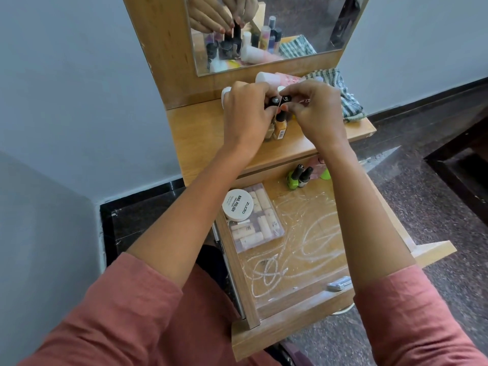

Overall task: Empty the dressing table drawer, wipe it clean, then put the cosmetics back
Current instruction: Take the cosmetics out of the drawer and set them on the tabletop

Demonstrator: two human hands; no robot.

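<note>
Several cosmetics are lying in the open drawer (264,336): a clear box (260,225) of small bottles and a white tin (237,204) along its left wall, and two green bottles (297,178) at its back. Beyond the drawer, over the tabletop (200,138), the left hand (245,112) and right hand (314,109) are each pinching one of the black-capped polish bottles (274,101) near the cap. Such little glass bottles are probably light, slick and breakable, so gripping the body looks safer.

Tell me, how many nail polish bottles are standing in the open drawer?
2: a lime-green bottle and a darker bottle right beside it, both black-capped, at the back end of the drawer. The right forearm may hide more there.
</note>
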